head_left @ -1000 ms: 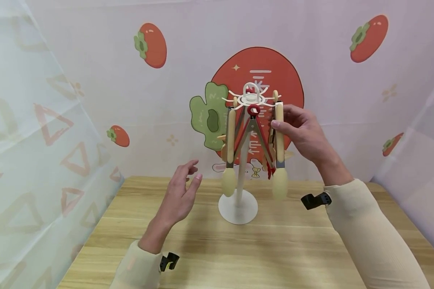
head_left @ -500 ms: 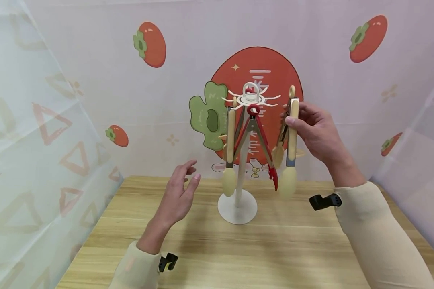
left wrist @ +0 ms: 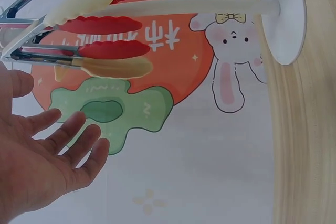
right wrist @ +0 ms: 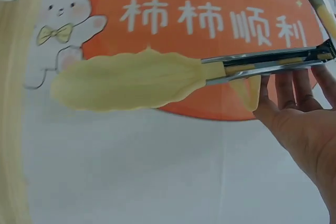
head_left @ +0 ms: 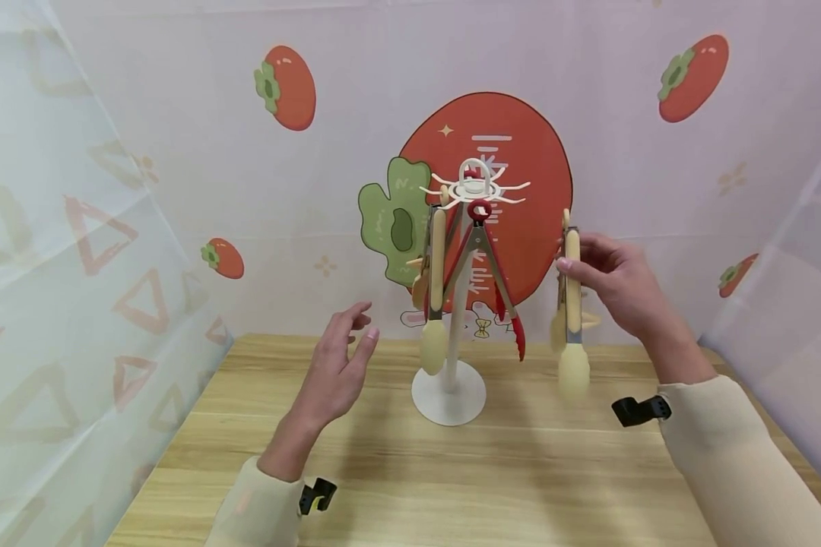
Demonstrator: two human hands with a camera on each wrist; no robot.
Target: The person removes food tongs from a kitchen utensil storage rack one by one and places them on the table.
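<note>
My right hand (head_left: pixel 622 285) pinches a pair of cream-yellow tongs (head_left: pixel 574 372) by the handle, to the right of the white rack. The tongs hang upright with the tips down, apart from the rack and over the table. In the right wrist view their scalloped tip (right wrist: pixel 131 82) and metal arms show, with the fingers behind the handle. My left hand (head_left: pixel 335 372) hovers left of the rack, palm inward and fingers relaxed, holding nothing. In the left wrist view its fingers (left wrist: pixel 73 129) spread below the hanging tongs.
The white rack (head_left: pixel 475 190) has hooks around its top and a round base (head_left: pixel 449 399) on the wooden table (head_left: pixel 520 471). Red tongs (head_left: pixel 518 338) hang spread at its front, with more red ones behind. Other cream tongs (head_left: pixel 434 346) hang on its left. A patterned cloth (head_left: pixel 356 76) stands behind.
My right hand has taken the cream tongs off the rack, moving them right and then downward. The red tongs swung wider. My left hand stays nearly still.
</note>
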